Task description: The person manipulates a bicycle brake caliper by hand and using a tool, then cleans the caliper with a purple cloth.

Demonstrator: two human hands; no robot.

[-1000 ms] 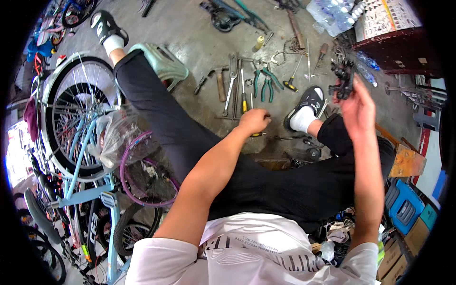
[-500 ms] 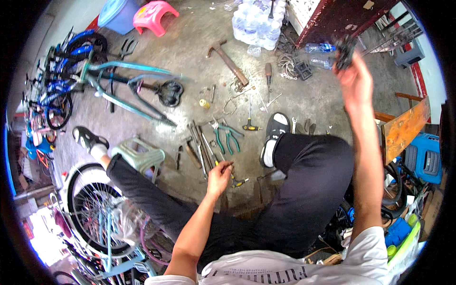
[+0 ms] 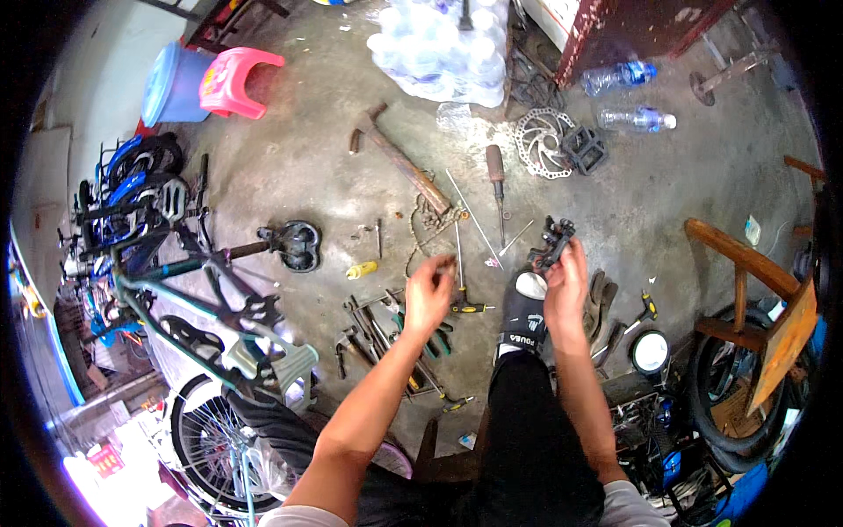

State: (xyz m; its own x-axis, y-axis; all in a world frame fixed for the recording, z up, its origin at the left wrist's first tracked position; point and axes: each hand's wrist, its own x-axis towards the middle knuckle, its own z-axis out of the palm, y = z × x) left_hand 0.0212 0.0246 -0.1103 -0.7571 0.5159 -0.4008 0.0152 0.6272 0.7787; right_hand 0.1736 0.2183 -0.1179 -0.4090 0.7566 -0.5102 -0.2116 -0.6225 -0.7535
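Observation:
My right hand (image 3: 565,285) grips a black mechanical bike part (image 3: 553,241) above my dark sandal (image 3: 524,312). My left hand (image 3: 430,290) is to its left, fingers curled and pinched around whatever may be there, too small to make out, over a T-handled tool (image 3: 470,307) with a yellow and black handle. Below lie green-handled pliers (image 3: 439,342) among several wrenches. Farther up on the concrete floor are a screwdriver (image 3: 494,171), a hammer (image 3: 404,162), a chain (image 3: 435,224), a brake disc (image 3: 537,140), a pedal (image 3: 581,149) and a small yellow bottle (image 3: 360,269).
Bicycles (image 3: 132,202) and a frame (image 3: 184,307) crowd the left, behind a saddle (image 3: 299,246). A pink stool (image 3: 237,83), blue bucket (image 3: 171,83) and bottled-water pack (image 3: 439,53) sit at the back. A wooden chair (image 3: 742,263) and tires (image 3: 729,422) are at right.
The view has tilted up to show more floor. My right hand has brought the black part down and leftward from far right, nearer my left hand, which has risen slightly.

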